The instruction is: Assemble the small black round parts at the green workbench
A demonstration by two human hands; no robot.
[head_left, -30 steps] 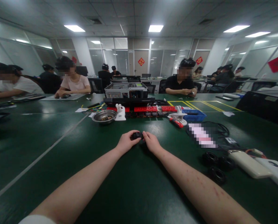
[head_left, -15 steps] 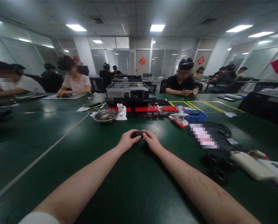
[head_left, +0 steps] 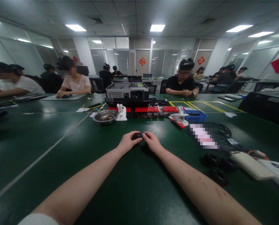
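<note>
Over the middle of the green table, my left hand [head_left: 127,142] is closed around a small black block-like part [head_left: 137,136]. Its exact kind is too small to make out. The thumb and fingers of my right hand [head_left: 151,140] pinch at the right end of that same part. Whether a smaller piece sits between those fingertips is hidden. Beyond my hands, a steel bowl [head_left: 106,117] of small brass-coloured pieces stands beside a white stand [head_left: 122,112].
A red-handled tool [head_left: 177,123] lies by a white clamp-like stand [head_left: 181,116] and a blue tray [head_left: 198,116]. Several black rings [head_left: 219,177] and a cream power bank-like block [head_left: 253,166] lie to the right. An open computer case [head_left: 127,90] stands at the back; co-workers sit around.
My hands stay almost in place around the black part, with only slight finger movement at its right end. The whole view has shifted very slightly.
</note>
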